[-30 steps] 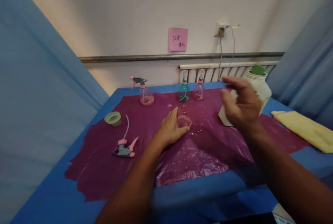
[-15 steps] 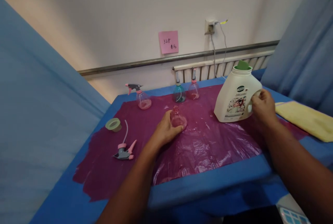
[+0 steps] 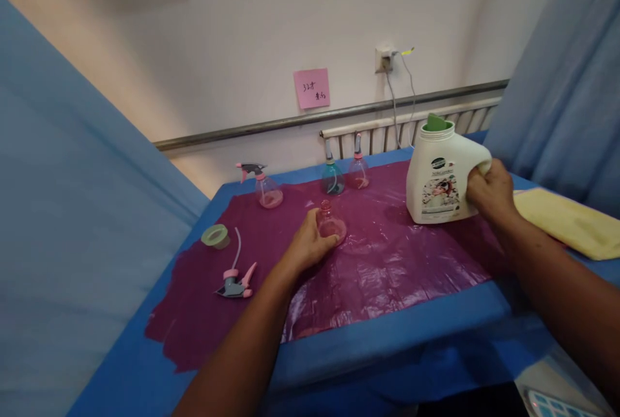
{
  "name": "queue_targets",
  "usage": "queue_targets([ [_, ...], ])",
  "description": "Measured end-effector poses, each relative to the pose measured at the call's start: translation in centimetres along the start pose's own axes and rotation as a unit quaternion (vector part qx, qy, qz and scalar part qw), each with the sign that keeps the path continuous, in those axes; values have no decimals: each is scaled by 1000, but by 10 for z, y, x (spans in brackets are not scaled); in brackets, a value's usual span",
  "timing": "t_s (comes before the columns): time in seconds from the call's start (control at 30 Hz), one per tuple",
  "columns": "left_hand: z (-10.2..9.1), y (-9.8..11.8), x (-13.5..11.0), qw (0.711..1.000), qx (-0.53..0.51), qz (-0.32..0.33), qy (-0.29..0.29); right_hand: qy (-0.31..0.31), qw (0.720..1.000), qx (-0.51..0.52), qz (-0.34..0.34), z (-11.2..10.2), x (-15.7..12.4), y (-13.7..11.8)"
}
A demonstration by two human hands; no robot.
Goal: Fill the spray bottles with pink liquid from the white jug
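My left hand [image 3: 307,244] is wrapped around a small open pink bottle [image 3: 330,223] that stands mid-table on the purple plastic sheet [image 3: 378,275]. My right hand [image 3: 490,192] grips the handle of a white detergent jug [image 3: 438,172] with a green spout, upright at the right of the sheet. A detached pink and grey spray head [image 3: 235,281] with its tube lies to the left of my left arm. A green cap [image 3: 215,235] sits behind it.
Three spray bottles stand along the back: a pink one [image 3: 265,188] at left, a teal one [image 3: 332,175] and another pink one [image 3: 359,170]. A yellow cloth [image 3: 566,223] lies at the far right. Blue curtains flank the blue-covered table [image 3: 368,352].
My right hand went from hovering in front of the jug to gripping its handle, and the jug has been set more upright. My left hand has stayed on the small bottle.
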State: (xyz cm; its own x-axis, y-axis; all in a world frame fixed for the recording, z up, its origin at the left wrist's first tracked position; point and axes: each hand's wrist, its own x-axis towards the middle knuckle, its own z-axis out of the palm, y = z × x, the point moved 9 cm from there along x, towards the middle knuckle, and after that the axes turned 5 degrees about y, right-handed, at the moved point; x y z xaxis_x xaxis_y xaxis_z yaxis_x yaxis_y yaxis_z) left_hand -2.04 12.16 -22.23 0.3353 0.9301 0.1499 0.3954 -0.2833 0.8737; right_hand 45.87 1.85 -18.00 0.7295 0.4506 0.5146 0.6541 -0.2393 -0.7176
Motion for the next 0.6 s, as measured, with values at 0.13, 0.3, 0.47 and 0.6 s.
queue_targets([
  [0.13, 1, 3, -3, 1000, 3, 2, -7, -20, 999, 8, -24, -2, 6, -28],
  [0.3, -1, 5, -6, 1000, 29, -10, -1, -75, 992, -24, -97, 12, -2, -76],
  [0.47, 1, 6, -8, 1000, 1, -5, -1, -131, 976, -65, -161, 30, -14, -115],
  [0.6, 1, 3, -9, 1000, 11, -19, 2, -161, 959, -112, -205, 38, -15, -137],
])
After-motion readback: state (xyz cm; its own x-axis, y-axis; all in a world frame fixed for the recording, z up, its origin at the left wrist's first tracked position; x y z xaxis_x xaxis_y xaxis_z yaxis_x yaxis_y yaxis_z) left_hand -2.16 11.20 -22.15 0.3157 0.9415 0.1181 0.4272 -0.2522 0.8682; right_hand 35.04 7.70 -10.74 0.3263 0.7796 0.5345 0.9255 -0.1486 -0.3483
